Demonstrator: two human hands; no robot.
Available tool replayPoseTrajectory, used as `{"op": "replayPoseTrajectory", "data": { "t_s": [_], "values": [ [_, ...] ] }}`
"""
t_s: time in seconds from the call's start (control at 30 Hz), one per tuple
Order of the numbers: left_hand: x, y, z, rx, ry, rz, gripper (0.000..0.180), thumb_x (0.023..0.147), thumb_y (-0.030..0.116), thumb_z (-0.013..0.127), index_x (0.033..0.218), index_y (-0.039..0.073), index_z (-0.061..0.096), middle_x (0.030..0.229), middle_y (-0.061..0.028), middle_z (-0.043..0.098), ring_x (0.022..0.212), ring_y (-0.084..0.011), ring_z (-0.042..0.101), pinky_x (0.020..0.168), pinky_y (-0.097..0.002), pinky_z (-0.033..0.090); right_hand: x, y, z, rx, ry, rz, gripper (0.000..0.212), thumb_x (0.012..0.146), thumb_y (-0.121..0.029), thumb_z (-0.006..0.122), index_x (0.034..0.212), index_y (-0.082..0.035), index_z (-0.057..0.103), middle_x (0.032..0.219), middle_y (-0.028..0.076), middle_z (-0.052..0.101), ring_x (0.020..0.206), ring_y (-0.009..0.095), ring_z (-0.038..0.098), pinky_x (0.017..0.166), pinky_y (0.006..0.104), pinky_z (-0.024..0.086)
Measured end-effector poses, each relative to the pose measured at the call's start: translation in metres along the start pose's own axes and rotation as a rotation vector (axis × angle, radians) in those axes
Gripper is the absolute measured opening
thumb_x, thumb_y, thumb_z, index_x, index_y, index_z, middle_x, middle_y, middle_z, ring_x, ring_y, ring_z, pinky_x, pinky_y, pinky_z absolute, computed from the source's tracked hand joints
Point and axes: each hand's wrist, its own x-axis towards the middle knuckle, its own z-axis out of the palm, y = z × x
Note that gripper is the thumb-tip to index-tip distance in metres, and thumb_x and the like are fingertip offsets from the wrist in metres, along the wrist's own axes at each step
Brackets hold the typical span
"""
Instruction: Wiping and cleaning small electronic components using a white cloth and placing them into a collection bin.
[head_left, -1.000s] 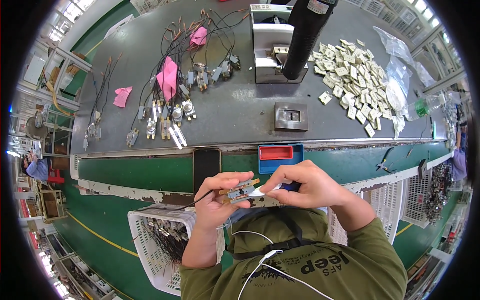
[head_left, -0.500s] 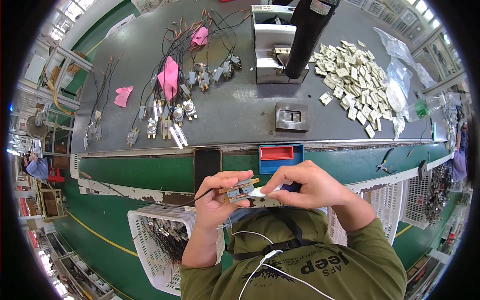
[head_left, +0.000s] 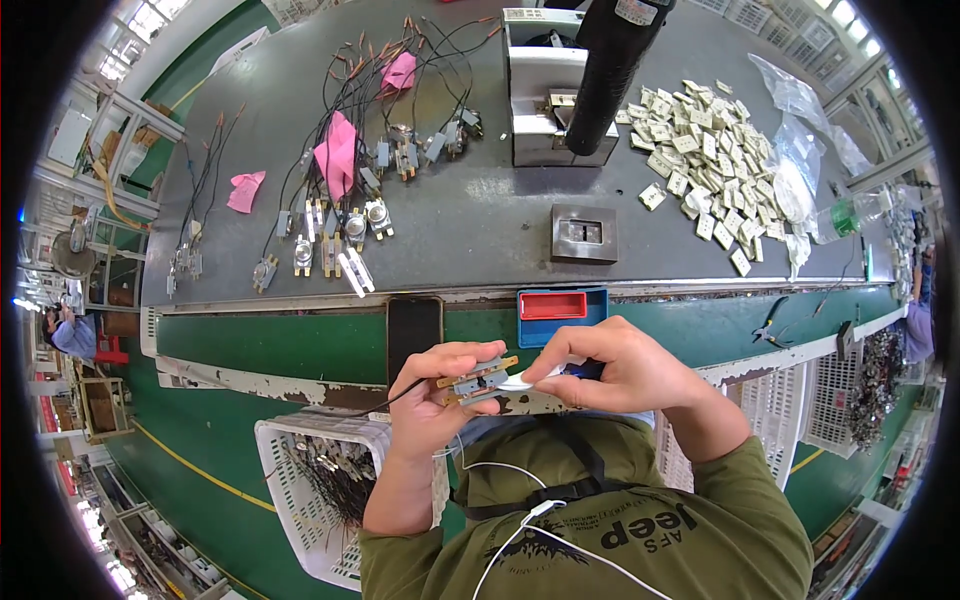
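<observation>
Just past the table's near edge, my left hand (head_left: 425,400) grips a grey electrical part (head_left: 481,380) with brass tabs, fingers above and thumb below. A black lead (head_left: 385,406) runs off to the left from it. My right hand (head_left: 628,368) pinches a slim white piece (head_left: 517,383) between thumb and forefinger, its tip against the part's right end. Something dark blue (head_left: 588,370) shows under the right fingers; what it is I cannot make out.
Similar parts with black leads (head_left: 355,228) lie at the left with pink scraps (head_left: 337,155). A steel block (head_left: 584,235) sits mid-table, below a press-like machine (head_left: 550,90). White ceramic-looking pieces (head_left: 705,150) are heaped right. Nearby are a blue tray (head_left: 562,333), phone (head_left: 414,330), pliers (head_left: 768,328) and white basket (head_left: 290,480).
My right hand has shifted very slightly, and the white piece sits at a slightly different angle against the part. My left hand holds the part in the same place.
</observation>
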Motion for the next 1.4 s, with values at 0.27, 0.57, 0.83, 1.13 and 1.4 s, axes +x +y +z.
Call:
{"op": "replayPoseTrajectory", "data": {
  "t_s": [0.27, 0.57, 0.83, 1.13, 1.4],
  "values": [
    [0.000, 0.000, 0.000, -0.014, 0.003, -0.025, 0.051, 0.065, 0.017, 0.083, 0.105, 0.006, 0.053, 0.109, -0.0178, 0.062, 0.104, -0.0315, 0.061, 0.088, -0.0417, 0.054, 0.001, 0.003, 0.001, 0.026, 0.004, 0.010, 0.010, 0.083, -0.002, 0.065, 0.093, -0.001, 0.066, 0.079, 0.006, 0.068, 0.064, 0.011, 0.065, 0.058, 0.0240, 0.049],
    [0.001, -0.002, -0.005, -0.044, -0.075, 0.014, 0.050, 0.066, -0.003, 0.079, 0.107, 0.004, 0.051, 0.113, -0.0228, 0.059, 0.111, -0.0340, 0.057, 0.091, -0.0444, 0.052, 0.002, 0.006, 0.001, 0.040, 0.020, -0.030, 0.009, 0.083, -0.002, 0.065, 0.092, -0.002, 0.066, 0.077, 0.006, 0.068, 0.062, 0.010, 0.064, 0.056, 0.0234, 0.047],
    [0.003, 0.001, 0.003, 0.020, -0.005, -0.051, 0.051, 0.064, 0.015, 0.083, 0.104, 0.006, 0.053, 0.109, -0.0191, 0.062, 0.104, -0.0327, 0.061, 0.087, -0.0426, 0.054, -0.002, 0.004, -0.002, 0.005, 0.013, -0.036, 0.010, 0.082, 0.000, 0.064, 0.092, -0.001, 0.066, 0.073, 0.005, 0.067, 0.062, 0.010, 0.063, 0.056, 0.0229, 0.047],
    [-0.002, 0.007, -0.003, 0.041, -0.070, -0.062, 0.050, 0.067, 0.006, 0.082, 0.106, 0.004, 0.051, 0.112, -0.0224, 0.060, 0.106, -0.0310, 0.060, 0.086, -0.0389, 0.053, 0.002, 0.001, 0.004, -0.056, -0.040, 0.000, 0.010, 0.081, -0.002, 0.065, 0.091, -0.001, 0.066, 0.071, 0.006, 0.066, 0.061, 0.011, 0.063, 0.055, 0.0242, 0.047],
    [-0.090, 0.070, -0.191, 0.712, 0.972, 0.191, 0.034, 0.089, 0.007, 0.060, 0.118, 0.001, 0.044, 0.114, -0.0167, 0.059, 0.102, -0.0209, 0.058, 0.087, -0.0313, 0.050, -0.025, 0.038, -0.013, 0.011, 0.347, 0.226, 0.009, 0.085, -0.010, 0.061, 0.090, -0.004, 0.057, 0.059, 0.001, 0.054, 0.042, 0.002, 0.041, 0.037, 0.0165, 0.026]
  ]
}}
